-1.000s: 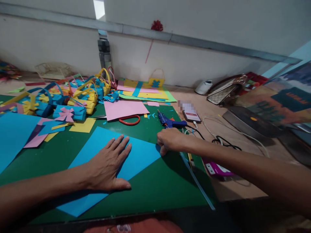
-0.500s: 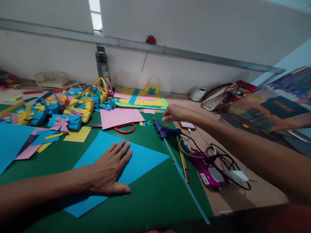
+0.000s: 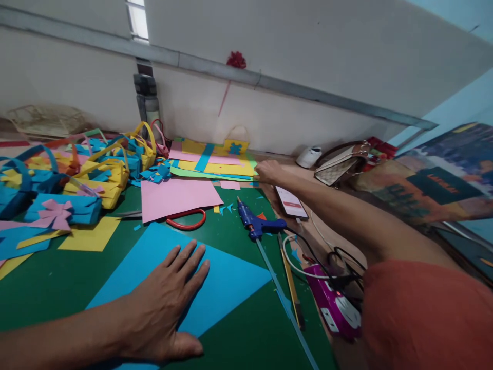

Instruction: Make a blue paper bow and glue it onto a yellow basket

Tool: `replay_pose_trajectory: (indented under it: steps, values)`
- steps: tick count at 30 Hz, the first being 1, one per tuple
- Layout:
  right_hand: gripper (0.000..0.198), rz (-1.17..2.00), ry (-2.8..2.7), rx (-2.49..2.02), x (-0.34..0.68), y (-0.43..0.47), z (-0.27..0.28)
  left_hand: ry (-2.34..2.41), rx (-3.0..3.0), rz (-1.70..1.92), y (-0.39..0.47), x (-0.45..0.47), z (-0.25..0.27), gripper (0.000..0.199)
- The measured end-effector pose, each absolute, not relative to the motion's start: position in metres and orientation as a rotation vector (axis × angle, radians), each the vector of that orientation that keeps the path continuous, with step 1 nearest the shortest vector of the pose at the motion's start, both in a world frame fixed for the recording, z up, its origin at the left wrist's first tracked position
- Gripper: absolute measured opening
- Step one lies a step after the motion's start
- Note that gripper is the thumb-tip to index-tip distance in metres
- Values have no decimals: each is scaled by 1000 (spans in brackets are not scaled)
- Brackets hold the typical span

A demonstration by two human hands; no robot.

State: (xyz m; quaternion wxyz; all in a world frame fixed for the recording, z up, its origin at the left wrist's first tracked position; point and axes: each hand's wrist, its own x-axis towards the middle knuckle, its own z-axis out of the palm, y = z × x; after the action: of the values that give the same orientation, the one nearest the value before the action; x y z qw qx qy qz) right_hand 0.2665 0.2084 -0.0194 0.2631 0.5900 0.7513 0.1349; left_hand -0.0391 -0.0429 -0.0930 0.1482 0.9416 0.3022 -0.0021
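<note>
Away from the blue sheet's right corner, where it was a second ago, the right hand has gone to the right end of the paper stack near the wall. Its fingers are curled, and from where I stand I can't tell whether they pinch anything. The left hand stays flat on the blue sheet, fingers only slightly apart, thumb stretched wide. That sheet lies on the green mat, its right corner just beside a long clear stick trailing from the blue glue gun. A purple socket block sits farther right, with a lit phone behind it. Beyond the blue sheet, a pink sheet partly covers red-handled scissors. Off to the left crowd little paper bags in yellow and blue, some with bows. Way over right, near the wall, rests a handbag.
</note>
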Motion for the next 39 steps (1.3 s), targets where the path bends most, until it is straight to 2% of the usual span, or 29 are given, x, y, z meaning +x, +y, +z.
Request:
replay_pose_trajectory:
  steps: [8, 22, 39]
  values:
    - [34, 366, 2116, 1495, 260, 218, -33, 835, 2704, 14, -41, -39, -98, 97]
    - [33, 325, 2076, 1758, 254, 249, -43, 850, 2666, -9, -41, -38, -94, 97]
    - [33, 371, 2200, 1673, 241, 234, -44, 839, 2659, -32, -41, -38, -91, 95]
